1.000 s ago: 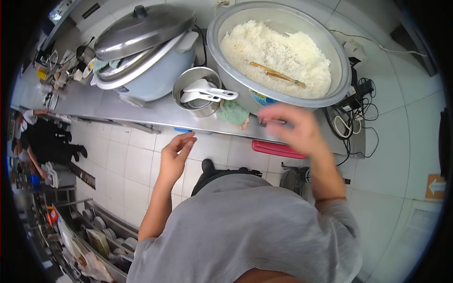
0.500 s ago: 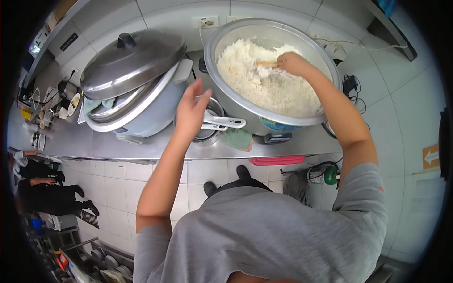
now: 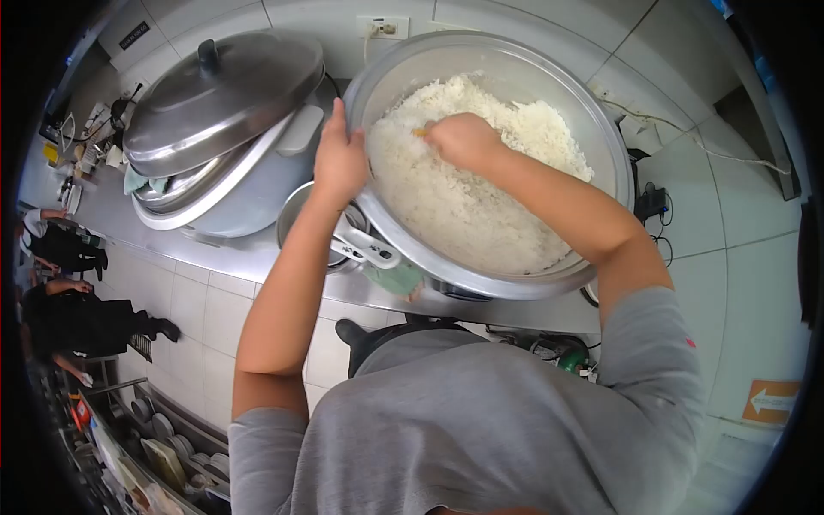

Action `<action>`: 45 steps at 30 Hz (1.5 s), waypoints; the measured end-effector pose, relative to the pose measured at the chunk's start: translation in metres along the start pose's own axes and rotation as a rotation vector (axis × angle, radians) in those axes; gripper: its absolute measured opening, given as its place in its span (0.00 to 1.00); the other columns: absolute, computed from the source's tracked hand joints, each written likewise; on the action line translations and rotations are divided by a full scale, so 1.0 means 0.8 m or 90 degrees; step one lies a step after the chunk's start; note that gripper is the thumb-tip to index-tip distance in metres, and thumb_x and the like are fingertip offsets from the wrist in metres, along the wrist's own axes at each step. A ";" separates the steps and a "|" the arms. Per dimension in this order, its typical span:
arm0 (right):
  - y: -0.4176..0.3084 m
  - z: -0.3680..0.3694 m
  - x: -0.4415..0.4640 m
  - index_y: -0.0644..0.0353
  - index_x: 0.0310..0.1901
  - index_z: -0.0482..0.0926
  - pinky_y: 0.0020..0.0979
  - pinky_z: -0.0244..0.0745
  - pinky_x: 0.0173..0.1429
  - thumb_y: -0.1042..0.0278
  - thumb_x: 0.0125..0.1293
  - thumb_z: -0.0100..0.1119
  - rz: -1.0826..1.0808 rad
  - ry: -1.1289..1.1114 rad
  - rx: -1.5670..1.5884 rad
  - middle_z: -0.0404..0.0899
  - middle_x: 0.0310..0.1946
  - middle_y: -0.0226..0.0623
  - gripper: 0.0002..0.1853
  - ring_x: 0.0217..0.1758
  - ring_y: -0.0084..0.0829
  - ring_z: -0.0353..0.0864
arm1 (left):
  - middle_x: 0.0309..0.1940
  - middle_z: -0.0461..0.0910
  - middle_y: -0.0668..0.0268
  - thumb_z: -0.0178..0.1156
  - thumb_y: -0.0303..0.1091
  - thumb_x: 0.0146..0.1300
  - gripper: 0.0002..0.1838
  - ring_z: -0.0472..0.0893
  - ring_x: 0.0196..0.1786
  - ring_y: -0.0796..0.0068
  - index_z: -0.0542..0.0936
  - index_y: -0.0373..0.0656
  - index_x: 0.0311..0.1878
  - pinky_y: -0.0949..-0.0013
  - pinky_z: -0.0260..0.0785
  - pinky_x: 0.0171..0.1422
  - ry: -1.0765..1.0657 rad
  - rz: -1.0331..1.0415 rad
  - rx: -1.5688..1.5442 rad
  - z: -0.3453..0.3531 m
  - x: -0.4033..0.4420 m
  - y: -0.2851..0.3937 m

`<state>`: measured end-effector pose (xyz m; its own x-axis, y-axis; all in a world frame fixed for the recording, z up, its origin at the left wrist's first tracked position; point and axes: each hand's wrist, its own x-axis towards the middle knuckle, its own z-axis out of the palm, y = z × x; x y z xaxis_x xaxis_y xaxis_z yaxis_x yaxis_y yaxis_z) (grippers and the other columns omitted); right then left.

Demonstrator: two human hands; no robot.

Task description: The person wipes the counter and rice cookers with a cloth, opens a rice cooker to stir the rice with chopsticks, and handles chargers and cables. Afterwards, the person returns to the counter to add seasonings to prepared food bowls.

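Note:
The big metal pot (image 3: 386, 225) is full of loose white rice (image 3: 481, 206). My right hand (image 3: 468, 142) is inside it, closed around a short tan handle (image 3: 421, 132); the far end of this tool is buried in the rice, so its shape is hidden. At the pot's left side, my left hand (image 3: 342, 159) lies along the outside of the rim, fingers stretched and thumb apart. Below that hand, white-handled pans or scoops (image 3: 369, 249) rest in a round metal container (image 3: 292, 215), near a green cloth (image 3: 396, 276).
To the left stands a large cooker (image 3: 257, 197) with a metal lid (image 3: 227, 94) leaning on top. A cable (image 3: 687, 133) runs along the wall at right. Two people in dark clothes (image 3: 86, 318) stand far left. Dishes (image 3: 163, 425) sit on a rack at lower left.
My left hand has come to the pot's rim from above the container. My right hand has moved left through the rice. The view has shifted, and more of the pot's inside shows.

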<state>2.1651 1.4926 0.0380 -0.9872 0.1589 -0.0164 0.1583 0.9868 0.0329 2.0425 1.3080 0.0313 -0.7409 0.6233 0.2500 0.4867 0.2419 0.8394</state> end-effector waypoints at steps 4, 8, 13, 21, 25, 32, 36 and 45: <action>-0.019 -0.053 -0.077 0.55 0.38 0.81 0.41 0.77 0.36 0.71 0.61 0.54 -0.049 -0.130 0.009 0.80 0.26 0.38 0.07 0.31 0.38 0.81 | 0.66 0.61 0.42 0.47 0.31 0.68 0.30 0.63 0.69 0.50 0.54 0.32 0.71 0.62 0.54 0.71 -0.005 0.005 0.000 -0.001 -0.004 0.004; 0.069 -0.061 -0.062 0.55 0.37 0.81 0.40 0.74 0.35 0.66 0.63 0.53 0.029 -0.090 -0.057 0.79 0.25 0.40 0.07 0.31 0.39 0.81 | 0.67 0.61 0.44 0.47 0.31 0.68 0.30 0.63 0.69 0.51 0.54 0.33 0.71 0.62 0.54 0.71 -0.006 -0.022 0.001 -0.003 -0.004 0.016; 0.142 -0.027 0.039 0.56 0.31 0.84 0.36 0.78 0.39 0.70 0.58 0.54 0.254 0.004 -0.199 0.84 0.31 0.37 0.08 0.36 0.36 0.83 | 0.67 0.61 0.44 0.47 0.30 0.67 0.31 0.64 0.68 0.51 0.53 0.34 0.71 0.62 0.55 0.71 -0.025 -0.026 -0.016 -0.004 0.005 0.013; 0.068 -0.010 0.026 0.62 0.29 0.83 0.40 0.78 0.40 0.72 0.53 0.55 0.162 -0.035 -0.162 0.83 0.29 0.43 0.07 0.35 0.41 0.83 | 0.65 0.62 0.41 0.48 0.28 0.66 0.30 0.64 0.67 0.48 0.54 0.31 0.70 0.60 0.56 0.71 -0.002 -0.004 -0.021 -0.001 0.005 0.013; -0.018 -0.019 -0.014 0.62 0.27 0.82 0.40 0.77 0.37 0.73 0.51 0.57 -0.002 -0.129 -0.219 0.81 0.24 0.42 0.05 0.31 0.41 0.81 | 0.65 0.61 0.40 0.47 0.27 0.65 0.31 0.64 0.66 0.46 0.53 0.28 0.70 0.59 0.56 0.70 -0.005 0.003 -0.045 -0.003 0.001 0.012; 0.054 -0.071 -0.038 0.58 0.34 0.83 0.40 0.75 0.37 0.66 0.59 0.55 0.174 -0.084 -0.122 0.80 0.25 0.39 0.09 0.30 0.40 0.81 | 0.65 0.61 0.40 0.47 0.26 0.64 0.31 0.64 0.66 0.45 0.52 0.27 0.69 0.59 0.56 0.70 -0.015 0.019 -0.061 -0.009 0.002 0.015; 0.100 -0.032 0.053 0.57 0.36 0.84 0.41 0.77 0.36 0.70 0.59 0.53 0.414 -0.080 -0.149 0.83 0.30 0.39 0.09 0.33 0.38 0.83 | 0.65 0.61 0.40 0.47 0.25 0.64 0.31 0.64 0.66 0.45 0.52 0.27 0.69 0.59 0.56 0.70 -0.052 0.014 -0.037 -0.012 0.017 0.012; -0.054 -0.043 0.019 0.57 0.28 0.83 0.41 0.76 0.37 0.69 0.56 0.55 0.006 -0.038 -0.137 0.81 0.25 0.42 0.07 0.32 0.42 0.82 | 0.65 0.62 0.41 0.47 0.28 0.64 0.31 0.65 0.65 0.45 0.53 0.29 0.70 0.57 0.56 0.70 -0.043 0.054 -0.010 -0.006 0.030 -0.002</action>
<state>2.1429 1.4516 0.0709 -0.9815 0.1765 -0.0735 0.1536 0.9569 0.2465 2.0219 1.3187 0.0384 -0.6647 0.6895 0.2877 0.5381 0.1747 0.8246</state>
